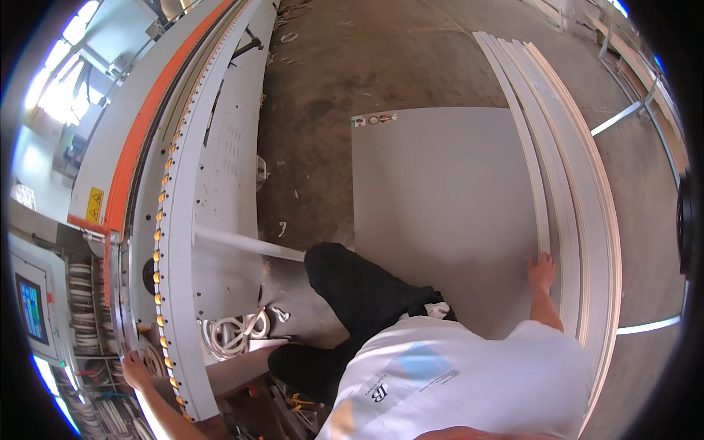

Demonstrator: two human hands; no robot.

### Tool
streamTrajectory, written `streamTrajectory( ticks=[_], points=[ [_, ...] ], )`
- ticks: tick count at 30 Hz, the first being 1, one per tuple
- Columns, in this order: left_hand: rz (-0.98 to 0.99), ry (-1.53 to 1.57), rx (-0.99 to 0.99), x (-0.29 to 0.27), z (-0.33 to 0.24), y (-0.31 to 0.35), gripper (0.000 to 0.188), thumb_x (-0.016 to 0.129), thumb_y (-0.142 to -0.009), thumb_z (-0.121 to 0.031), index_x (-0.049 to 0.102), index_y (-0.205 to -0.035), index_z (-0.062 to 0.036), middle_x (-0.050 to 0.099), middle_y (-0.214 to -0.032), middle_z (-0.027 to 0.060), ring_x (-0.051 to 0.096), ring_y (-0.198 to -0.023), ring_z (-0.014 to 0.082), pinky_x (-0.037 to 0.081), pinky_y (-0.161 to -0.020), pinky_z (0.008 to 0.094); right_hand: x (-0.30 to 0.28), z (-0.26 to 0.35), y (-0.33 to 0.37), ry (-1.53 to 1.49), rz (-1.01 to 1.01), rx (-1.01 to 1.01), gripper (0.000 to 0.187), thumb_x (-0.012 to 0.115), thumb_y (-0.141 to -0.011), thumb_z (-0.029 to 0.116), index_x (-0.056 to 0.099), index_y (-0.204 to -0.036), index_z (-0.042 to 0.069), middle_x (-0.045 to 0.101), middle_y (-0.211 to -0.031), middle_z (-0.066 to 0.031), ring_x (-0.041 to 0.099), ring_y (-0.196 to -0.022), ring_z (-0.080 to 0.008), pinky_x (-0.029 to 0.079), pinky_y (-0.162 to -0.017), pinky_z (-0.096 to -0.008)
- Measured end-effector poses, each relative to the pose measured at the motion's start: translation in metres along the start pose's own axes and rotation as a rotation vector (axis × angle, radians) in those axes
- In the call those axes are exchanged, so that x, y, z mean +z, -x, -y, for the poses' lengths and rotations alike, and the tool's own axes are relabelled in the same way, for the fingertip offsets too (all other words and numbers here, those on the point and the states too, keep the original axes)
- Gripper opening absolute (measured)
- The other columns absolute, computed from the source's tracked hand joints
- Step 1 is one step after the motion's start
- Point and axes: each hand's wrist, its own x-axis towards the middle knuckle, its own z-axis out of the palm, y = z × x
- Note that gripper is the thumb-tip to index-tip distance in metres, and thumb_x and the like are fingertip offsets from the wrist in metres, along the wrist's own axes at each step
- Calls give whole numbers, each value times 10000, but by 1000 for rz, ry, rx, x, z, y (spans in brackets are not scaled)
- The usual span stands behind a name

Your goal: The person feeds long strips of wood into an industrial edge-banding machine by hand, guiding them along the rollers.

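Note:
My left hand (134,369) reaches out to the lower left and touches the narrow edge of a long machine (176,249) with orange trim and a row of yellow rollers. Its fingers look bent, but what they hold, if anything, is too small to make out. On the right, my right hand (542,271) has its fingers bent over the edge of a pale board (522,121), the innermost of several long boards standing on edge. Beside this hand a large grey panel (440,176) spreads to the left, with small stickers at its far left corner.
My bent knee (330,257) sits between machine and panel, near a pale bar (249,242) jutting from the machine. Coiled pale edging strip (231,336) lies by the machine's foot. A control screen (31,308) stands at far left. Scraps litter the concrete floor (323,73).

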Motion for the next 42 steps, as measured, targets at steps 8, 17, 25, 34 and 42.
streamTrajectory(
  ticks=[8, 17, 25, 34, 42],
  points=[
    [27, 164, -32, 12, 10, 5, 299, 574, -1010, -323, 741, -973, -77, 725, -952, 180, 678, -895, 457, 513, -749, 561, 46, -50, -8, -283, -20, 221, 747, 869, -812, 423, 585, -1384, 36, 567, -1470, -208, 567, -1321, -410, 497, -1081, -501],
    [-25, 285, 55, -10, -3, 17, 251, 606, -1008, -273, 711, -960, -49, 683, -913, 161, 651, -855, 415, 486, -724, 500, 27, 21, 26, -534, -302, 36, 593, 798, -784, 372, 640, -1229, 13, 689, -1200, -223, 646, -1184, -404, 525, -1003, -515],
    [-28, 442, 102, -34, -15, 36, 259, 615, -1004, -235, 724, -1022, -1, 702, -942, 194, 672, -879, 422, 516, -787, 480, -28, 76, 26, -500, -90, -42, 535, 797, -708, 343, 756, -1073, -46, 784, -977, -235, 764, -965, -416, 586, -846, -495],
    [-289, 572, 129, -93, -49, 76, 125, 660, -997, -128, 708, -998, -13, 693, -907, 154, 705, -809, 315, 545, -732, 385, -136, 131, 25, -490, -179, -273, 551, 842, -771, 387, 737, -1117, -28, 781, -1024, -233, 758, -999, -406, 581, -872, -488],
    [-471, 603, 184, -142, -92, 101, 214, 761, -916, -106, 612, -792, -15, 574, -757, 137, 587, -681, 344, 458, -627, 419, -323, 250, 66, -276, -604, -427, 623, 823, -866, 466, 657, -1318, 70, 761, -1148, -199, 726, -1087, -410, 581, -902, -535]
  ],
)
